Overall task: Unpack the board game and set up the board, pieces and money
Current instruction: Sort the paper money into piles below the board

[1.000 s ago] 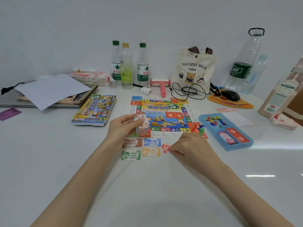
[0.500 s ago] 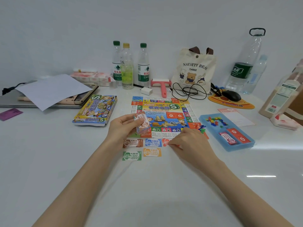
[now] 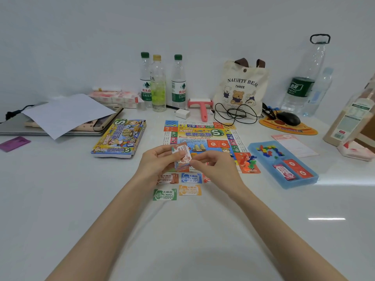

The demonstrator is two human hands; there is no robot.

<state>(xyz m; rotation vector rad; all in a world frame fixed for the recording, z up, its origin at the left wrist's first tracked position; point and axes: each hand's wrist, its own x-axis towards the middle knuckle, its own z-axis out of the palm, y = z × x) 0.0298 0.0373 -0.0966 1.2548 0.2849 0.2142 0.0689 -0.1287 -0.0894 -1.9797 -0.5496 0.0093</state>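
The colourful game board [image 3: 203, 134] lies flat in the middle of the white table. My left hand [image 3: 156, 161] grips a small stack of play money [image 3: 181, 157] above the board's near edge. My right hand [image 3: 215, 165] pinches the top note of that stack from the right. Sorted notes lie in front of the board: a brown pile [image 3: 168, 178], a blue pile [image 3: 191, 177], a green pile [image 3: 164, 194], an orange pile [image 3: 190, 190], and a red one mostly hidden under my right hand. Small coloured pawns [image 3: 249, 162] stand on the board's near right corner.
The game box [image 3: 119, 137] lies left of the board. A blue tray [image 3: 304, 179] with coloured pieces and card packs sits to the right. Bottles [image 3: 158, 84], a tote bag [image 3: 241, 88], a lint roller, cables, a mouse and a laptop under paper line the back.
My right hand left the red note on the table beside the blue pile and rose to the stack in my left hand, where it now pinches the top note.
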